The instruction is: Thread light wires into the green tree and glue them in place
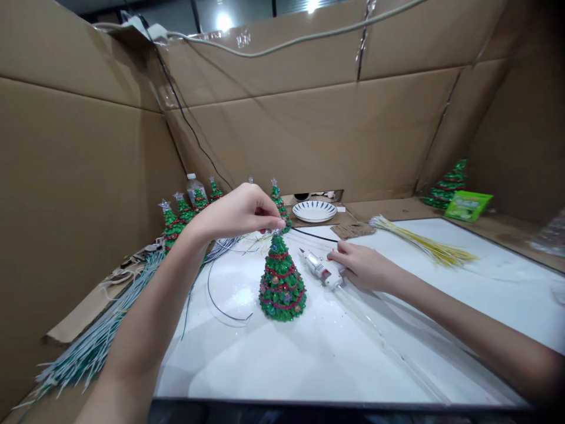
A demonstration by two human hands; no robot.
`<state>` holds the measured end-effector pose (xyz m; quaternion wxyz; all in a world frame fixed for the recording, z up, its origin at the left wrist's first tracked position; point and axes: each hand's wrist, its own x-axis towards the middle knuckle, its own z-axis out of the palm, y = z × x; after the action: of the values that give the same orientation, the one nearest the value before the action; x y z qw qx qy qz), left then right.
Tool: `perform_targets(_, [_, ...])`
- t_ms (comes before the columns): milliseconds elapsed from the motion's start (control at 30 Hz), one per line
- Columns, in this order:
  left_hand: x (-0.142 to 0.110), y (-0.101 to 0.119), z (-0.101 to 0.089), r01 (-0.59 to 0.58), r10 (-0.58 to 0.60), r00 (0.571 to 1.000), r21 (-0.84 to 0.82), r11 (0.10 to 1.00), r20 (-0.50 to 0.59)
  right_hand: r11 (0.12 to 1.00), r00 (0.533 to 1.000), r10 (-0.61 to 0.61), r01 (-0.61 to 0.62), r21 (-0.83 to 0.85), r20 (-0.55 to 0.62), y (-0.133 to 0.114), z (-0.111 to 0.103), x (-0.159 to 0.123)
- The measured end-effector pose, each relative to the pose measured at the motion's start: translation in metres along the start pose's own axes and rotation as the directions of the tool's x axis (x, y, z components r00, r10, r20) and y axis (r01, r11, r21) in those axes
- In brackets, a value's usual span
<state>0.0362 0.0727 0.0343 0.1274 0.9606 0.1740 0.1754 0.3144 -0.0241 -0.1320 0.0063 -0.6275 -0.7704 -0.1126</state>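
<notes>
A small green Christmas tree (282, 282) with red garlands and little baubles stands upright on the white board (247, 371). My left hand (247, 212) reaches over it from the left, thumb and fingertips pinching the star at its top; the fingers mostly cover the star. Just right of the tree, my right hand (366, 266) is closed around the handle side of a white hot glue gun (320, 268). The gun's nozzle points toward the upper left, near the tree. A clear glue stick (375, 330) extends from its back end, and a black cord (313, 235) runs behind.
More trees (172, 221) line the left back, beside a plastic bottle (194, 185). Bundled green-white wires (106, 330) lie left, yellow wires (432, 244) right. A striped plate (314, 211) and green packet (468, 206) sit behind. Cardboard walls (282, 118) surround the board.
</notes>
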Motion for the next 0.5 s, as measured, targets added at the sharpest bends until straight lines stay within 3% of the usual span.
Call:
perform_targets(200, [-0.001,-0.002,0.004,-0.003,0.002,0.998,-0.03,1.0,-0.055,0.983,0.975,0.18,-0.183,-0.012,-0.127,-0.001,-0.021,-0.008])
perform_targets(333, [-0.004,-0.001,0.005,-0.014,0.012,0.998,-0.031,0.999,-0.063,0.955,0.938,0.25,-0.198,0.219,-0.239,-0.009,-0.033,-0.005])
perform_targets(400, [-0.006,0.0,0.006,-0.025,0.024,0.998,-0.02,0.999,-0.057,0.869,0.921,0.307,-0.17,0.464,-0.238,-0.019,-0.033,0.0])
perform_targets(500, [-0.011,0.002,0.007,0.012,-0.013,1.0,-0.064,0.998,-0.019,0.552,0.909,0.407,-0.168,0.817,-0.087,-0.041,-0.029,0.007])
